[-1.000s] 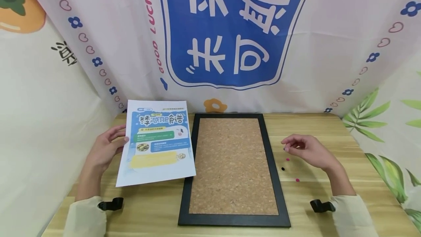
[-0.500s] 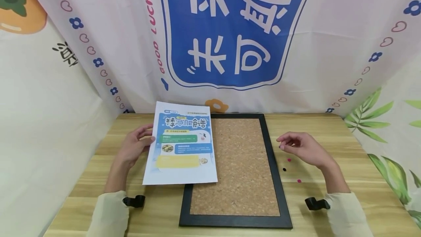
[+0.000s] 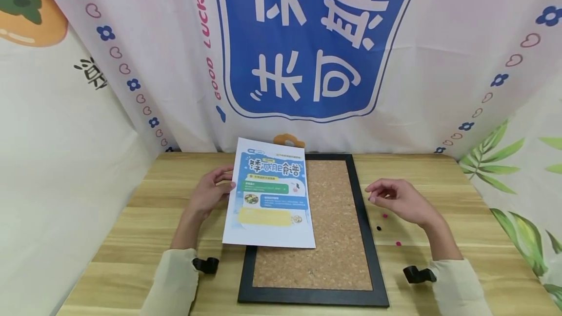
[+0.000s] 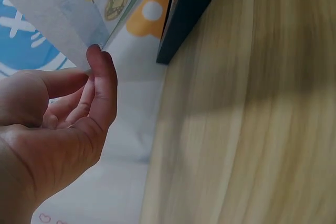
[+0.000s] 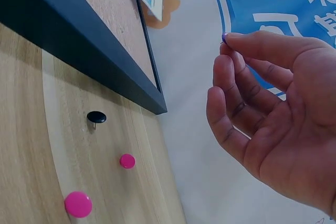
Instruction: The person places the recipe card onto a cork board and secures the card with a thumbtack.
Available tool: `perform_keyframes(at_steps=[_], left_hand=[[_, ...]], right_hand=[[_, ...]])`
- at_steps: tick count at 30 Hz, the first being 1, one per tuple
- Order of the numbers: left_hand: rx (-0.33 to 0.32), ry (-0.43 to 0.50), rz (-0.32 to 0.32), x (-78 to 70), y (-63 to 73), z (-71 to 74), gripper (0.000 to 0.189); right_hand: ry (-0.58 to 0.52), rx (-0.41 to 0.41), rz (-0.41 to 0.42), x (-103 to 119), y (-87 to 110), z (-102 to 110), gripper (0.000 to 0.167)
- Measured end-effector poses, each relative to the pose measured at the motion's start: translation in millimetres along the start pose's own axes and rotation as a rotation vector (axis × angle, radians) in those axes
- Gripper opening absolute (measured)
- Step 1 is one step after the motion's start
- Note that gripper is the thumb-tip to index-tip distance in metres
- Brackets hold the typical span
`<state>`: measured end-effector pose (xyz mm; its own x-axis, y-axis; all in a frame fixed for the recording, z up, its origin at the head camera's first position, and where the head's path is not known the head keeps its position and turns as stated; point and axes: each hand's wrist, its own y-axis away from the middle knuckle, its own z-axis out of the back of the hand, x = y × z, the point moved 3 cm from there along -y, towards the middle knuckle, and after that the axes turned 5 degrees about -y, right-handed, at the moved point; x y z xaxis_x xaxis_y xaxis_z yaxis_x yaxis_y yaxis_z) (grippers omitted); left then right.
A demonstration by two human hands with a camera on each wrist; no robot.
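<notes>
My left hand [image 3: 210, 193] pinches the left edge of a printed paper sheet [image 3: 267, 216], blue and white with green and yellow panels. The sheet hangs tilted over the left part of a black-framed cork board [image 3: 335, 262], covering some of its cork and frame. In the left wrist view, thumb and fingers meet at the sheet's edge. To the right of the board, my right hand [image 3: 400, 200] pinches a tiny purple thumbtack [image 5: 224, 38] between thumb and forefinger; most of it is hidden. Its other fingers are loosely bent.
Below the right hand, a black thumbtack [image 5: 96, 117] and two pink ones, a nearer pink thumbtack [image 5: 78, 204] and a farther pink thumbtack [image 5: 127, 161], lie beside the frame on the wooden table [image 3: 131, 238]. A printed curtain [image 3: 412, 87] hangs behind the table.
The left hand has carried the sheet rightward, from beside the board to over its left part. My right hand has shifted slightly left, still pinching the thumbtack.
</notes>
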<state>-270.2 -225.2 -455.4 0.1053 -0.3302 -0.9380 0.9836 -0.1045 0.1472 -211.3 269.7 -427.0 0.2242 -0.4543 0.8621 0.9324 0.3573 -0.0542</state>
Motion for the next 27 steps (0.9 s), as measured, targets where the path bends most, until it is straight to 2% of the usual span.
perform_keyframes(at_steps=[9, 20, 27], left_hand=[[0.020, 0.047, 0.014, -5.6, -6.2, -26.0, 0.058], [0.061, 0.058, -0.003, -12.3, -9.0, -50.8, 0.058], [0.086, 0.035, 0.023, -14.4, -8.9, -63.5, 0.055]], right_hand=[[-0.006, -0.003, 0.019, 5, -0.8, -6, 0.023], [0.010, -0.001, 0.000, 8, -9.8, -12, 0.023], [-0.001, 0.002, -0.005, 11, -17.7, -18, 0.024]])
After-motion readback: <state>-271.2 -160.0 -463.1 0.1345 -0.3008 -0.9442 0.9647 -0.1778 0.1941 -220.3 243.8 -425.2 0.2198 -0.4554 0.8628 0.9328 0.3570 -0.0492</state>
